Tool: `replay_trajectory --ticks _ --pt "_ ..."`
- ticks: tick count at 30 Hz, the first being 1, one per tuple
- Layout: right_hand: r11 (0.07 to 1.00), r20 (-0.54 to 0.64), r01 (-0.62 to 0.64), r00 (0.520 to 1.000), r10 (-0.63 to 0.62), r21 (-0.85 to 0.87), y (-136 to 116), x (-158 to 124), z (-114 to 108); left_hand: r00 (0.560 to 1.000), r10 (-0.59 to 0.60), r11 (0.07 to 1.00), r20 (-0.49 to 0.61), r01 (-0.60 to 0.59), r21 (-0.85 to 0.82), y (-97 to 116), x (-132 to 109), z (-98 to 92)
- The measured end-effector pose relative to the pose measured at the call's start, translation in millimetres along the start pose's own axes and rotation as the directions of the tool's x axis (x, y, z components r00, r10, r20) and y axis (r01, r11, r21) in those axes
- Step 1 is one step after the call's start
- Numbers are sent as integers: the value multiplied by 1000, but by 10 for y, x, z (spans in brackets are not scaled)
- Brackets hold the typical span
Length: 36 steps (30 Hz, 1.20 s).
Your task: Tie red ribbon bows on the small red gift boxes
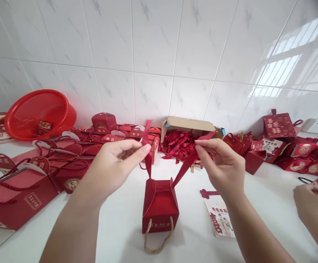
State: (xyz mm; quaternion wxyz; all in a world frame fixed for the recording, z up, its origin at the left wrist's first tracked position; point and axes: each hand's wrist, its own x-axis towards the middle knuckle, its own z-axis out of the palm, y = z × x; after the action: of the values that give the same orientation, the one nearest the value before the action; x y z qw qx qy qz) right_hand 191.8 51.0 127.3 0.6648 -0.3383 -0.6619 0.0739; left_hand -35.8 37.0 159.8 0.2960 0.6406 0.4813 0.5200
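Note:
A small red gift box (160, 208) with a rope handle stands on the white counter (120, 226) in front of me. A red ribbon (184, 166) runs through its top, with one end rising to each side. My left hand (115, 164) pinches the left ribbon end above the box. My right hand (224, 166) pinches the right end, pulling it up and to the right. Both hands are closed on the ribbon.
A cardboard box (187, 126) full of red ribbons sits behind. Several flat and folded red boxes (65, 160) lie at left beside a red plastic basin (39, 113). More red boxes (280, 146) stand at right. A printed card (220, 221) lies nearby. Another person's hand (313, 204) shows at right.

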Motion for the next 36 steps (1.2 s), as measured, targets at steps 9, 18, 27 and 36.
replay_trajectory --ticks 9,18,27,36 --pt "992 97 114 989 -109 -52 -271 284 -84 977 133 982 166 -153 115 383 136 -75" --pt "997 -44 3 999 0 74 -197 253 124 916 365 915 -168 -387 -119 208 260 126" --pt "996 -74 13 997 -7 88 -82 271 194 952 304 852 -32 -286 -438 151 334 135" --pt "992 -244 54 970 -25 114 54 326 281 975 188 765 -120 -222 -605 52 503 126"
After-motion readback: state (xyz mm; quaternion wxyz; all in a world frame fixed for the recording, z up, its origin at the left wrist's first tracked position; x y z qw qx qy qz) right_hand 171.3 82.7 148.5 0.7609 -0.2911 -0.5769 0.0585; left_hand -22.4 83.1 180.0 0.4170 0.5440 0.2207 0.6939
